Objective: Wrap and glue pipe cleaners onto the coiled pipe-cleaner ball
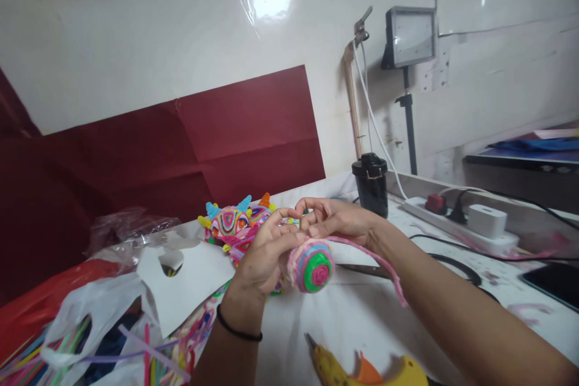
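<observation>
My left hand (270, 247) is closed on a round piece coiled from pipe cleaners (312, 266), with pink, blue and green rings around a pink centre. The fingers of my right hand (332, 220) pinch at its upper edge, where a pink pipe cleaner (380, 259) runs out and hangs down by my right wrist. Fingertips of both hands meet just above the piece, so the exact pinch point is hidden. Beneath, a yellow glue gun (332, 367) with an orange trigger lies on the table. Dark blades, seemingly scissors (366, 269), show behind the piece.
Colourful pipe-cleaner figures (230, 220) with horns stand behind my left hand. Left lie a white paper sheet (194, 277), plastic bags (85, 307) and loose pipe cleaners. Right are a black cup (371, 187), a power strip (484, 235), cables and a phone (554, 282). A lamp (411, 36) stands behind.
</observation>
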